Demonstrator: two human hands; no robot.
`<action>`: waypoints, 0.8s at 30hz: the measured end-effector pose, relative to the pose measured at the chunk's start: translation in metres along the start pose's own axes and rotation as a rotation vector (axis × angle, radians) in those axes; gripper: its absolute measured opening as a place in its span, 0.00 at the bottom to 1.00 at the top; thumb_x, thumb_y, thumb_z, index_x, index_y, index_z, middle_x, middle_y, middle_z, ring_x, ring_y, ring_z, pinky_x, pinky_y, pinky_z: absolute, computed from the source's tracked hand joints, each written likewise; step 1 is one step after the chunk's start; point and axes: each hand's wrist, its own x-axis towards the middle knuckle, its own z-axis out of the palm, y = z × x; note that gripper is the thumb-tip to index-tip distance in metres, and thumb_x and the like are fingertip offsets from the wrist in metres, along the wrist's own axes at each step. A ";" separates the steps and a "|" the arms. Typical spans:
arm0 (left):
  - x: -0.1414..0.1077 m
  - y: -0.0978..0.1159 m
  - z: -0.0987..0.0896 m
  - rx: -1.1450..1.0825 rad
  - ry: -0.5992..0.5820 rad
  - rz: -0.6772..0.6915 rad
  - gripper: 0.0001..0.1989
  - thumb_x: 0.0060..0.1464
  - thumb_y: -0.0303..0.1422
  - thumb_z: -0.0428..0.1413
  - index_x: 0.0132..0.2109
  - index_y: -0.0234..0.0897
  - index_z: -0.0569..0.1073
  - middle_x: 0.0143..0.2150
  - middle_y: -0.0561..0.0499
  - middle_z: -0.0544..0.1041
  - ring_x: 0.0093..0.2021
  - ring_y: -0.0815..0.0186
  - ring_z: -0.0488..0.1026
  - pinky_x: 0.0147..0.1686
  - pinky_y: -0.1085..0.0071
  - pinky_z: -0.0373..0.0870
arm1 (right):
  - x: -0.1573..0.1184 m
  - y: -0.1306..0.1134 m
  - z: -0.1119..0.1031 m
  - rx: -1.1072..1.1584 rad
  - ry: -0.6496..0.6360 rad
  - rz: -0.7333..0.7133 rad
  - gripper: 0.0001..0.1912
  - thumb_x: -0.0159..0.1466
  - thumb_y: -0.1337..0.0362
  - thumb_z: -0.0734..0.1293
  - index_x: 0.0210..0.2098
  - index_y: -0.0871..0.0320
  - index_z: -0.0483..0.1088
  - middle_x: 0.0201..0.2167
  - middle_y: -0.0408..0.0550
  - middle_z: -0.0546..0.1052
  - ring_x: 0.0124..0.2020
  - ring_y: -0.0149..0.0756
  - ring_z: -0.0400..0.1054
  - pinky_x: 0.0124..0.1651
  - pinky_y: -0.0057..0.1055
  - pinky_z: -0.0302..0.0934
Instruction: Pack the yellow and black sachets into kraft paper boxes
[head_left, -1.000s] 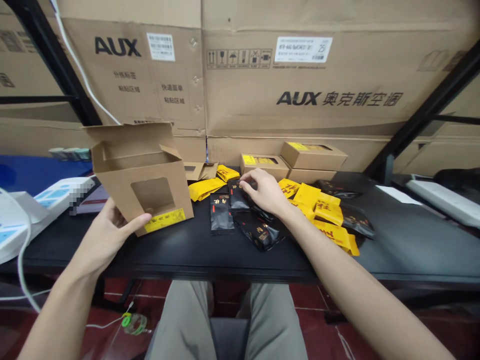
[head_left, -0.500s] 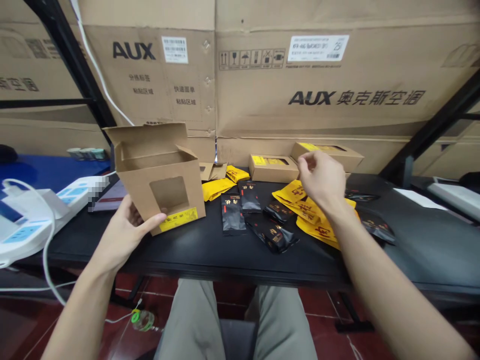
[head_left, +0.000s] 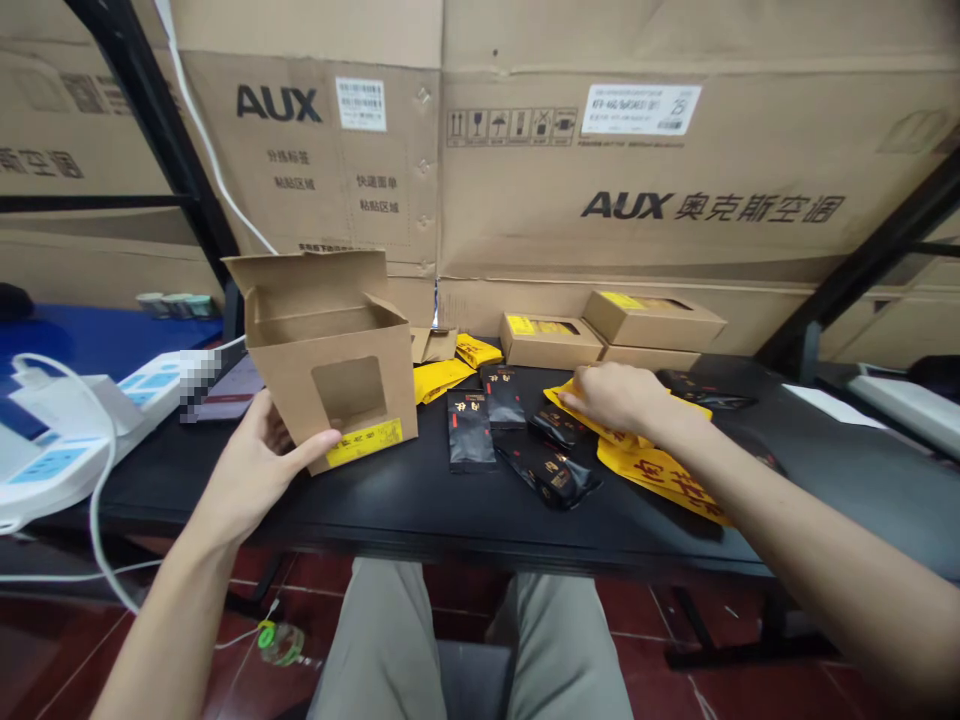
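Note:
My left hand grips an open cardboard box with a window and a yellow label, its top flap raised. The thumb lies on the front and the fingers are behind the side. On the right, my right hand has its fingers closed at the edge of a yellow packet, in the group of yellow packets. Another yellow packet lies under the right wrist. Between the hands are several black packets on the black table. Two yellow packets lie just beside the box.
Closed windowed boxes stand at the back, some stacked on the right. A white power strip with cables is at the left. Large AUX cartons form the wall behind. More black packets lie beyond the right forearm.
My right hand has come down and slightly left onto the yellow packets, which have shifted. My left hand still holds the box; the view has moved slightly.

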 end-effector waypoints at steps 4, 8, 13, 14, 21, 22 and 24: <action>0.000 0.000 0.000 0.000 0.003 0.011 0.33 0.44 0.40 0.73 0.56 0.46 0.71 0.63 0.46 0.79 0.66 0.46 0.75 0.68 0.46 0.71 | -0.005 -0.003 -0.014 -0.081 0.199 -0.055 0.23 0.73 0.66 0.53 0.54 0.69 0.75 0.49 0.73 0.80 0.55 0.60 0.76 0.48 0.46 0.70; 0.000 -0.001 0.001 0.012 -0.021 0.036 0.31 0.47 0.40 0.72 0.57 0.47 0.71 0.62 0.49 0.80 0.63 0.46 0.77 0.64 0.46 0.74 | -0.013 -0.001 -0.055 -0.067 0.443 -0.053 0.21 0.73 0.65 0.55 0.56 0.67 0.72 0.52 0.71 0.79 0.53 0.59 0.75 0.46 0.47 0.71; 0.001 -0.004 -0.001 0.003 -0.025 0.058 0.35 0.45 0.42 0.73 0.59 0.47 0.70 0.63 0.45 0.79 0.64 0.45 0.76 0.65 0.43 0.72 | -0.042 -0.016 -0.124 0.189 0.689 -0.218 0.16 0.67 0.65 0.64 0.53 0.59 0.73 0.49 0.60 0.81 0.49 0.49 0.77 0.54 0.43 0.70; 0.002 -0.005 -0.001 0.001 -0.025 0.058 0.36 0.44 0.43 0.73 0.59 0.46 0.70 0.64 0.44 0.78 0.64 0.45 0.76 0.66 0.43 0.71 | -0.050 -0.021 -0.136 0.276 0.738 -0.268 0.15 0.66 0.64 0.64 0.52 0.57 0.74 0.48 0.57 0.81 0.47 0.46 0.77 0.53 0.40 0.71; 0.004 -0.006 0.001 -0.027 -0.057 0.052 0.40 0.42 0.45 0.74 0.60 0.43 0.69 0.64 0.43 0.77 0.64 0.47 0.76 0.67 0.45 0.69 | -0.090 -0.071 -0.195 0.502 0.833 -0.535 0.24 0.66 0.48 0.64 0.58 0.49 0.72 0.55 0.43 0.78 0.59 0.48 0.72 0.49 0.30 0.71; 0.004 -0.006 0.001 -0.029 -0.059 0.052 0.41 0.42 0.45 0.74 0.61 0.43 0.68 0.64 0.42 0.77 0.64 0.47 0.76 0.67 0.45 0.69 | -0.090 -0.079 -0.200 0.515 0.741 -0.533 0.26 0.67 0.47 0.62 0.60 0.50 0.71 0.55 0.43 0.78 0.62 0.50 0.70 0.50 0.32 0.71; 0.004 -0.006 0.001 -0.024 -0.056 0.057 0.41 0.42 0.45 0.74 0.61 0.43 0.68 0.65 0.42 0.77 0.64 0.47 0.75 0.67 0.46 0.70 | -0.088 -0.095 -0.206 0.517 0.554 -0.553 0.25 0.69 0.48 0.61 0.61 0.50 0.69 0.53 0.43 0.79 0.65 0.52 0.67 0.49 0.34 0.72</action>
